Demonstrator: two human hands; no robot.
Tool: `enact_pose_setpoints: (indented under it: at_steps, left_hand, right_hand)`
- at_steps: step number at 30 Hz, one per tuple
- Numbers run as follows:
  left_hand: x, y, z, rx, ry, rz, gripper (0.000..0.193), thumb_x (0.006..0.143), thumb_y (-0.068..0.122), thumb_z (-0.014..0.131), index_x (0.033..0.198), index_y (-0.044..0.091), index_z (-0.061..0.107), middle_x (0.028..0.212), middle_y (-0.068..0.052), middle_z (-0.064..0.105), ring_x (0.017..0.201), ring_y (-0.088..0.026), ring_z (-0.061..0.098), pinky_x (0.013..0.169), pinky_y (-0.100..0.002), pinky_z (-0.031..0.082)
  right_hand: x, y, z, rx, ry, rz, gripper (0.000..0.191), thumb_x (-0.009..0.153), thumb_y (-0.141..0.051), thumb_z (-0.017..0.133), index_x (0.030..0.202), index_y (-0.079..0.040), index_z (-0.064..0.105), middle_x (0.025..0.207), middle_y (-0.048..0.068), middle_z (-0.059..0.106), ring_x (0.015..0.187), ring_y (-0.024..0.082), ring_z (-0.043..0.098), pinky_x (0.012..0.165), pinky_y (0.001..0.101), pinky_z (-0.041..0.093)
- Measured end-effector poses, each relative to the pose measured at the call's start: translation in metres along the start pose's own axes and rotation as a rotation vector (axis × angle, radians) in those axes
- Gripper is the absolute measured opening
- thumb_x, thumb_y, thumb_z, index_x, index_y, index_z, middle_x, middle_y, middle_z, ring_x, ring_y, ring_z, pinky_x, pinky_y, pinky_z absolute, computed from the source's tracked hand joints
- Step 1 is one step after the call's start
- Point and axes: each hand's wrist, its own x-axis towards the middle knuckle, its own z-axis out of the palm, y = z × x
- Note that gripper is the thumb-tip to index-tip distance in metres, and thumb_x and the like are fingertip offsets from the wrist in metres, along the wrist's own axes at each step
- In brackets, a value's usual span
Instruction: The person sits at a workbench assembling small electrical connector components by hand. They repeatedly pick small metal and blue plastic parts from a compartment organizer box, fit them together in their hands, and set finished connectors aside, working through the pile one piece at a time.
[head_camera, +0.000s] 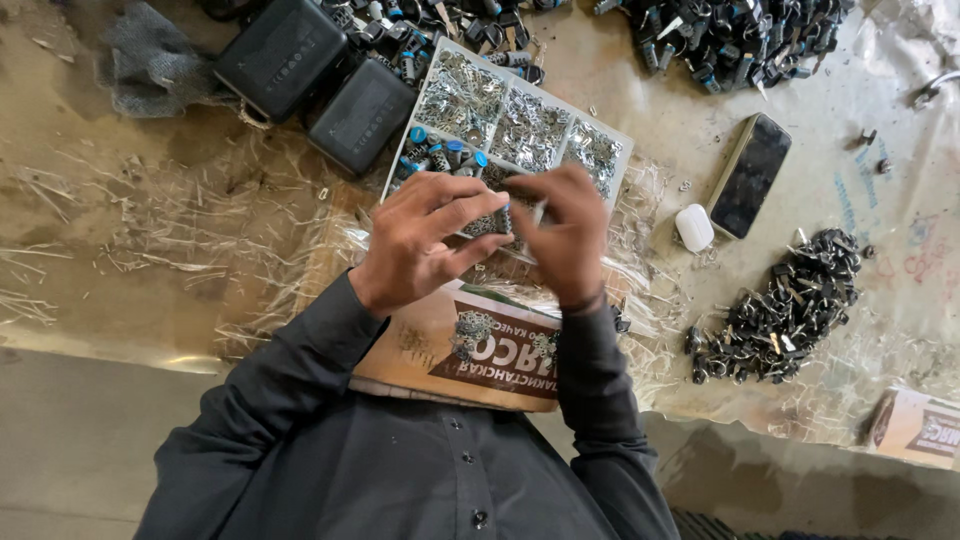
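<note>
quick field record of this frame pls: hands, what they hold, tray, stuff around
left hand: fingers pinched on a small dark part
right hand: meets the left on the same small dark part
tray: white, divided, compartments of shiny metal bits, one with blue-capped cylinders
under hands: cardboard box
right side: phone, white earbud case, pile of dark parts
top left: two black cases

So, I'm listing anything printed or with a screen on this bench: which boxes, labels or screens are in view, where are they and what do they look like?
Cardboard box: flat under the hands, near the table's front edge; tan with a dark brown printed band.
Second cardboard box: lower right corner; same tan and brown print.
Phone: right of the parts tray; dark blank screen, light rim.
</note>
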Motion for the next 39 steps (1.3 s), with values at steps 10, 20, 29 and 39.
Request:
enact_pose_setpoints:
  at_steps: [10,20,29,39]
  left_hand:
    - [0.002,0.002,-0.003,0.028,0.010,0.005,0.036,0.091,0.020,0.087,0.123,0.010,0.072,0.117,-0.006,0.070,0.102,-0.027,0.066,0.091,-0.039,0.054]
    - [0.006,0.001,-0.008,0.061,0.016,0.053,0.038,0.090,0.015,0.087,0.124,0.008,0.071,0.116,-0.006,0.068,0.102,-0.026,0.066,0.092,-0.040,0.053]
    - [0.004,-0.004,-0.009,0.118,0.018,0.098,0.042,0.088,0.010,0.088,0.125,0.010,0.071,0.115,-0.003,0.065,0.097,-0.024,0.062,0.087,-0.039,0.052]
    - [0.004,-0.004,-0.010,0.136,0.008,0.112,0.041,0.089,0.012,0.088,0.125,0.009,0.070,0.116,-0.004,0.065,0.098,-0.024,0.062,0.087,-0.038,0.051]
  right_hand:
    - [0.001,-0.008,0.005,-0.284,0.031,-0.098,0.011,0.088,-0.010,0.081,0.099,-0.010,0.078,0.095,0.002,0.065,0.095,0.021,0.056,0.082,0.0338,0.047]
    - [-0.006,-0.014,-0.012,0.373,0.093,0.203,0.004,0.095,-0.004,0.077,0.096,-0.001,0.075,0.095,0.002,0.063,0.088,0.014,0.056,0.079,0.0276,0.044]
    - [-0.012,-0.032,-0.011,0.499,-0.002,0.212,0.010,0.091,0.003,0.076,0.101,0.003,0.074,0.098,0.004,0.062,0.090,0.010,0.057,0.079,0.0245,0.044]
    - [-0.011,-0.021,-0.008,0.233,0.183,0.135,0.008,0.093,-0.005,0.082,0.096,0.000,0.077,0.093,0.003,0.065,0.082,0.010,0.058,0.072,0.0244,0.048]
